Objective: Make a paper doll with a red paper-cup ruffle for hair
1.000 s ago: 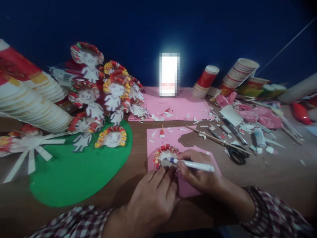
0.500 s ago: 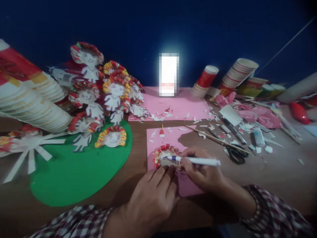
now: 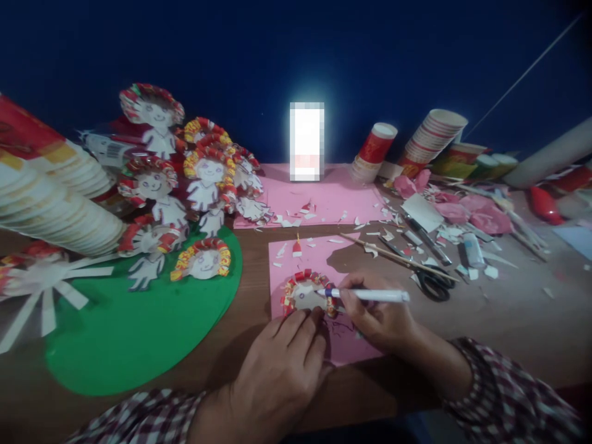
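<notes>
Clearly, both hands work close to the front edge of the desk (image 3: 499, 339), a little right of its middle. The right hand (image 3: 382, 314) is closed around a white marker (image 3: 379, 295), fingers pinched near the writing end, the tip at a round paper face (image 3: 309, 299) rimmed with red and yellow curls. One dark eye is drawn on it. The left hand (image 3: 282, 364) lies over the lower part of that face, fingers together and half bent; its thumb is hidden, so I can't tell whether it grips the paper or only presses.

Beneath the face is a pink sheet (image 3: 346, 353). Just right of that, black scissors (image 3: 435, 283) lie under a thin stick (image 3: 402, 259), with a cutter knife (image 3: 428, 237) and white scraps beyond, toward the desk's right edge.

Left of the hands, a green board (image 3: 139, 339) reaches toward the near left corner, carrying another curled face (image 3: 206, 262). Paper dolls (image 3: 157, 139) crowd behind it, beside stacked cups (image 3: 60, 203) at the left edge. Along the back edge stand a bright, pixelated screen (image 3: 307, 139) and more cups (image 3: 377, 148).
</notes>
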Available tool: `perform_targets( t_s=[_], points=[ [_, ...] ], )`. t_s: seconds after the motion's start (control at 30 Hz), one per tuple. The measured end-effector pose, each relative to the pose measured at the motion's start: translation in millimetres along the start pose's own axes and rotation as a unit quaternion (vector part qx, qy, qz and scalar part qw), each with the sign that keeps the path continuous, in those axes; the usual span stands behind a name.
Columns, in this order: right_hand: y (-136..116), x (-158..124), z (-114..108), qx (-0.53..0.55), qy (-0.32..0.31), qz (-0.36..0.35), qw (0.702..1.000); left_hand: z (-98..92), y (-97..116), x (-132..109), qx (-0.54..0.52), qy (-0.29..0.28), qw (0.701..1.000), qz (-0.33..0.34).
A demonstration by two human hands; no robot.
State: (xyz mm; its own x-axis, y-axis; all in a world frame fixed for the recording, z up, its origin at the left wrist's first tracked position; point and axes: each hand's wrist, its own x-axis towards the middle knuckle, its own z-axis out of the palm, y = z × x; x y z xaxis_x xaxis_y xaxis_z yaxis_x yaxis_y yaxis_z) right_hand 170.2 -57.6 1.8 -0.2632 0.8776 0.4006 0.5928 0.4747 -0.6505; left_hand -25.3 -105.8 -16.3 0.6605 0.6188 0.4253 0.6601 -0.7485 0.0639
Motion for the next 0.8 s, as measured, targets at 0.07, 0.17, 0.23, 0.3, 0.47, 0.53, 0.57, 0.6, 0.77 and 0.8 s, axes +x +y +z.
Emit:
perform_targets(
  t_s=[0.07,0.17,0.23,0.3,0.47,0.53,0.57,0.6,0.77,0.8],
  points=[
    [1.2,-0.3,0.4,0.005,-0.005,-0.004,1.000,0.8,-0.2,-0.1,0.001,0.001,1.000,0.000],
    [2.3,-0.9,1.2,0.013,-0.011,-0.007,1.000,1.5,-0.8,0.4,-0.001,0.004,1.000,0.003],
    [2.2,-1.1,1.6,0.013,-0.011,-0.007,1.000,1.4,-1.1,0.9,-0.004,0.006,1.000,0.002],
    [1.4,-1.0,1.8,0.012,-0.011,-0.008,1.000,1.0,-1.0,1.2,-0.005,0.010,1.000,0.001],
    [-1.3,-0.8,1.0,0.015,-0.016,-0.002,1.000,-0.1,0.2,1.2,-0.002,0.010,1.000,0.000],
    [-1.6,-1.0,0.9,0.018,-0.018,-0.002,1.000,-0.1,0.5,1.1,0.000,0.012,1.000,-0.002],
    [-1.4,-1.1,1.0,0.020,-0.018,-0.003,1.000,0.0,0.6,1.1,0.001,0.013,1.000,-0.002],
    [-1.1,-1.3,1.1,0.022,-0.015,-0.004,1.000,0.1,0.7,1.1,0.003,0.016,1.000,-0.001],
    [1.2,-1.4,2.3,0.009,-0.009,-0.014,1.000,-0.2,1.0,1.4,0.004,0.018,1.000,-0.002],
    [1.4,-1.3,2.5,0.010,-0.010,-0.017,1.000,-0.3,1.0,1.5,0.003,0.019,1.000,-0.002]
  ],
)
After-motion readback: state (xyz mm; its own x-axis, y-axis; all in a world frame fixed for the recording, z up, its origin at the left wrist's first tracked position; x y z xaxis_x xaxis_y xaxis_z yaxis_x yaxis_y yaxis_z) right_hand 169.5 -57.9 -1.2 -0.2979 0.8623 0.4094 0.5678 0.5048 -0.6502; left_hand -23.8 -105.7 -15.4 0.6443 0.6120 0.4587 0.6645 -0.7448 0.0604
